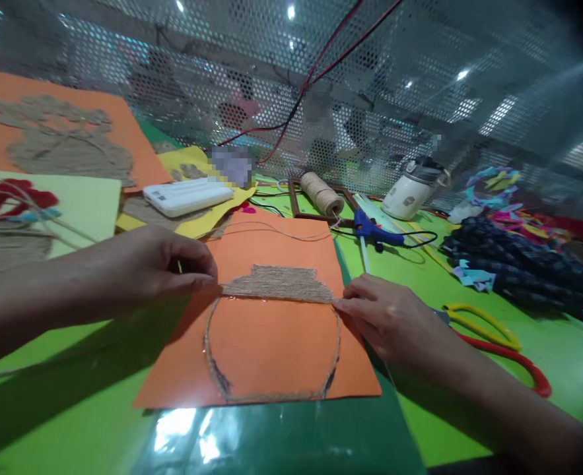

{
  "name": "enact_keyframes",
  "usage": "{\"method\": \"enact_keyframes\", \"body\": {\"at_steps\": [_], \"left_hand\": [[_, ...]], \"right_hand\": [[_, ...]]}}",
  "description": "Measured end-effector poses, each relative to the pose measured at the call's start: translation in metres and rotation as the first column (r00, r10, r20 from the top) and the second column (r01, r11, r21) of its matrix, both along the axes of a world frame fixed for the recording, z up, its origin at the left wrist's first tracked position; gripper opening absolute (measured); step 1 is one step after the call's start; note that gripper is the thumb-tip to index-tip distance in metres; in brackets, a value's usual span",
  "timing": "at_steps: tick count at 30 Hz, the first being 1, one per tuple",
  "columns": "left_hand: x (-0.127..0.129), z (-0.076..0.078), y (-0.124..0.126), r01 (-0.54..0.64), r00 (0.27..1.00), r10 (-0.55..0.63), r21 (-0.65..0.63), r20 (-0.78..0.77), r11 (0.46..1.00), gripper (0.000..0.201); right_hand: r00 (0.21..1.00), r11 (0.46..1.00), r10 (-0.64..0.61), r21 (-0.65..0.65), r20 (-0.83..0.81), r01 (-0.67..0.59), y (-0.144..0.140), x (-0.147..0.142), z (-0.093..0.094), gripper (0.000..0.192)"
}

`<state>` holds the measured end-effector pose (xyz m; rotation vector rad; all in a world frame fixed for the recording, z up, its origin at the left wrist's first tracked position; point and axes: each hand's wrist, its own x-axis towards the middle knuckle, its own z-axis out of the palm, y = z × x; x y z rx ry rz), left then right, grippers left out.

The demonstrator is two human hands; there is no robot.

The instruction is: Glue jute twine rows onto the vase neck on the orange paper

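We pinch the rough twine patch (277, 284) (no readable writing anywhere) between left hand (160, 267) and right hand (387, 316), fingertips closed at its ends, on smooth orange card (271, 349).

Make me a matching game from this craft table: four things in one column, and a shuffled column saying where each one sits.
Things:
1. twine spool
2. glue gun
3. scissors
4. power bank

Places:
A. on the yellow paper, behind the left hand
B. inside the wooden frame
C. on the green table, beside the right hand
D. just right of the orange sheet's far corner

Pairs: 1-B, 2-D, 3-C, 4-A
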<state>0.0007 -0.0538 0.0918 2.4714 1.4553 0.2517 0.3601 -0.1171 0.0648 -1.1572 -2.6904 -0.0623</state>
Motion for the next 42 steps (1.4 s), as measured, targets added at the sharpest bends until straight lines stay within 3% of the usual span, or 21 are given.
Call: {"method": "enact_keyframes", "body": {"at_steps": [2,5,9,21,42], "left_hand": [[0.000,-0.004,-0.002,-0.002,1.000,0.001,-0.153,-0.007,0.988,0.030],[0.004,-0.010,-0.005,-0.033,0.999,0.030,-0.214,-0.015,0.976,0.028],[0.007,-0.014,-0.006,-0.009,1.000,0.013,-0.205,0.018,0.979,0.022],[0.005,-0.007,-0.015,0.046,0.998,-0.034,-0.235,0.055,0.971,0.021],[0.015,-0.010,-0.005,-0.099,0.994,0.111,-0.341,0.015,0.935,0.015]], "right_hand": [[1.000,1.000,0.019,0.020,-0.007,-0.018,0.000,0.001,-0.001,0.026],[0.999,0.999,0.038,0.038,-0.014,-0.037,0.001,0.002,-0.005,0.028],[0.998,0.998,0.056,0.033,-0.025,-0.055,0.001,0.004,-0.011,0.032],[0.999,1.000,0.015,-0.005,-0.029,-0.015,-0.002,0.005,-0.014,0.033],[0.998,0.999,0.054,0.007,-0.043,-0.054,0.001,0.007,-0.016,0.032]]}}
